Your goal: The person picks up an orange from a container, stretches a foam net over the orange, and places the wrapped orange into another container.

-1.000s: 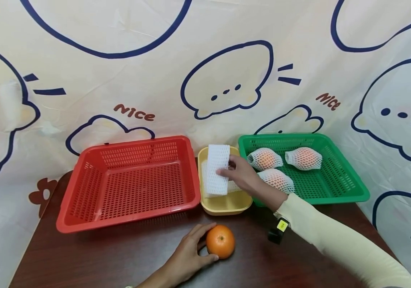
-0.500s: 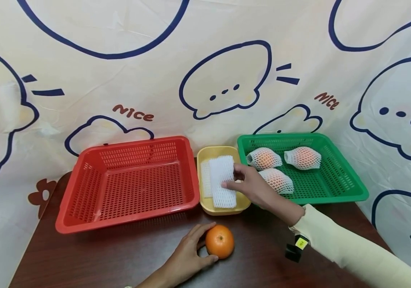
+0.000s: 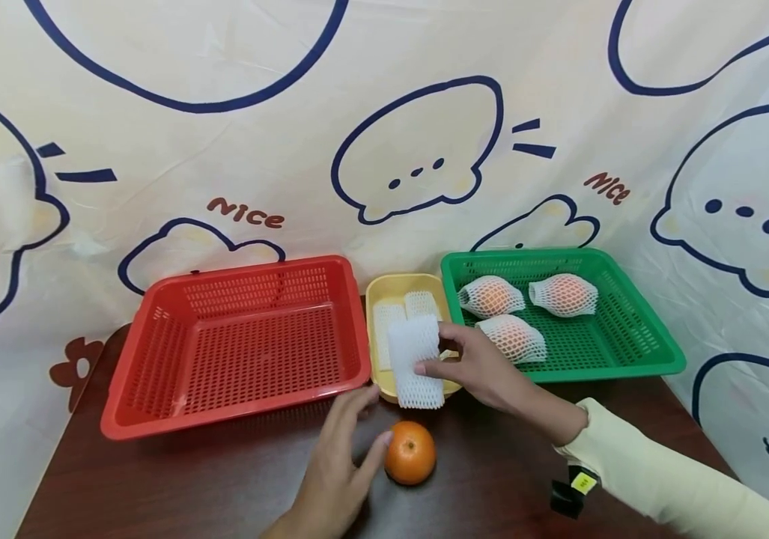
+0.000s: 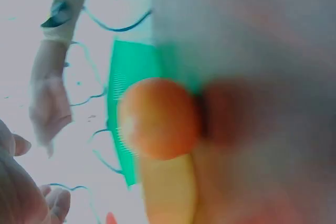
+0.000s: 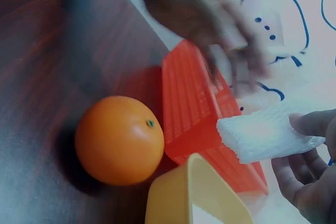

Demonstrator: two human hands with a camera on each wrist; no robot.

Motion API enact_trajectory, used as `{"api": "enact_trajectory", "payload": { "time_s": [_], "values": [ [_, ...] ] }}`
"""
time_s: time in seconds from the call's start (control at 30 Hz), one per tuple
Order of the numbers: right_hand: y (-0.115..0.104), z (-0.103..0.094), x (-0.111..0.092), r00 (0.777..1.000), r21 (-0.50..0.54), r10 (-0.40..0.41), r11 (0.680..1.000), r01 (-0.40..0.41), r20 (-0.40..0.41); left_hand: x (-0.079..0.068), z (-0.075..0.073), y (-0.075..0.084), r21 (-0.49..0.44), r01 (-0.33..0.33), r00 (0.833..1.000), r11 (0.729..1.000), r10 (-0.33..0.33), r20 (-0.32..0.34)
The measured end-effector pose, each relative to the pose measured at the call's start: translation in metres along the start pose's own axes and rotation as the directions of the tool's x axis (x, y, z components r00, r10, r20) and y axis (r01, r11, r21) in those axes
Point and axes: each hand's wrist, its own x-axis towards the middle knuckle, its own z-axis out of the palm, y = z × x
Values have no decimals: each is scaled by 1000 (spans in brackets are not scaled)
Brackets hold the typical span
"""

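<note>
Between thumb and fingers my right hand [image 3: 481, 367] pinches a white foam net sleeve [image 3: 415, 359], held flat over the front of the yellow basket [image 3: 384, 288]. More white sleeves [image 3: 389, 318] lie inside that basket. An orange [image 3: 410, 453] sits on the table, its stem end up. My left hand [image 3: 333, 457] is raised just left of the orange, fingers spread and relaxed, holding nothing. In the right wrist view the sleeve [image 5: 268, 132] hangs in the pinch, with the orange [image 5: 121, 140] apart from both hands.
To the left stands a red basket [image 3: 222, 419] with nothing seen inside. A green basket [image 3: 627, 367] at the right holds three net-wrapped fruits [image 3: 564, 295]. Behind them hangs a printed cloth [image 3: 418, 135]. The dark wooden table [image 3: 222, 486] runs along the front.
My right hand has lifted the sleeve out of the yellow basket and brought it toward the front. My left hand has let go of the orange and risen; the orange stays put.
</note>
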Motion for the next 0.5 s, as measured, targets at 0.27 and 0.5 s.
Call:
{"api": "enact_trajectory", "payload": {
  "time_s": [0.27,0.5],
  "values": [
    [-8,19,-9,997,122,-61,991,55,46,41,-15,19,-209,-10,989,978,-21,-149],
    [-12,19,-13,991,117,-86,990,74,102,52,-17,25,-310,30,986,950,-80,-149]
  ]
}}
